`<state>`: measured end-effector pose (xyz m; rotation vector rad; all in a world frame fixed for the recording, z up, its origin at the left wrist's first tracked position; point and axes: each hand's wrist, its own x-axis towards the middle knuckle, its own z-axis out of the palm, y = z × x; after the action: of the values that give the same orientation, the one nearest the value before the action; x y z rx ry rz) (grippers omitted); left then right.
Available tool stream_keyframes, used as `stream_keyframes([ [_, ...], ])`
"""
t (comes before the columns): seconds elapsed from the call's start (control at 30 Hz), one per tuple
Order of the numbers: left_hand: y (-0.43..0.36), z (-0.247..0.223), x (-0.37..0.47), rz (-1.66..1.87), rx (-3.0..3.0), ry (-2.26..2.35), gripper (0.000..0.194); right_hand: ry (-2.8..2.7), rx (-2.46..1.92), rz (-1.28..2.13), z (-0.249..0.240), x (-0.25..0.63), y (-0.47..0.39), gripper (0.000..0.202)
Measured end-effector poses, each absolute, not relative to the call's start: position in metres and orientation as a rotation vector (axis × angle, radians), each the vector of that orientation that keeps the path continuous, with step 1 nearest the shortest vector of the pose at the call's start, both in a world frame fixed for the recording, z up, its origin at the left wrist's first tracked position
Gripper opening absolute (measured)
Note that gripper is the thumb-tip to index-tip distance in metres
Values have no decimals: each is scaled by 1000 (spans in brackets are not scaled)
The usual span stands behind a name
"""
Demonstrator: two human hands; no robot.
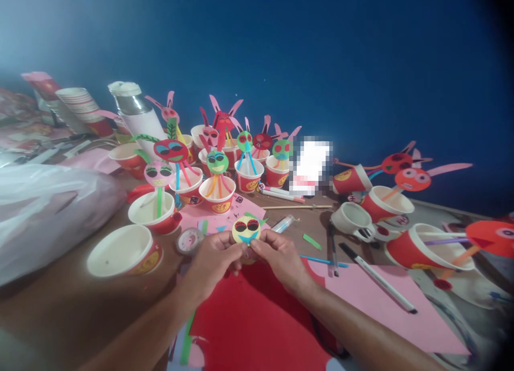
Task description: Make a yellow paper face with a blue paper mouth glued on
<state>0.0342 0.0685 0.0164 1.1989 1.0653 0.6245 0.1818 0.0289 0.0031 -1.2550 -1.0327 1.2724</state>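
Between my two hands is a round yellow paper face [246, 230] with dark red and black eyes, a blue mouth piece and a green strip behind its upper right edge. My left hand [219, 253] pinches its lower left side. The fingers of my right hand [277, 252] close on its lower right side, thumb near the blue piece. Below the hands lies a large red paper sheet [249, 317]. A roll of tape [190, 241] sits to the left of my left hand.
Paper cups with paper-face figures, such as a green one [217, 162], stand across the back. An open cup [124, 250] is at left near a white plastic bag [52, 216]. A marker [379, 277] lies on pink paper [417, 312]; a white mug [351, 221] stands at right.
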Motion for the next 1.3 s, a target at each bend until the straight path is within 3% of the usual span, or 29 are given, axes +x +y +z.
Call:
stream_keyframes([
  [1.3, 67, 22, 36, 551, 1157, 1011, 20, -873, -1175, 1223, 12, 183, 28, 20],
])
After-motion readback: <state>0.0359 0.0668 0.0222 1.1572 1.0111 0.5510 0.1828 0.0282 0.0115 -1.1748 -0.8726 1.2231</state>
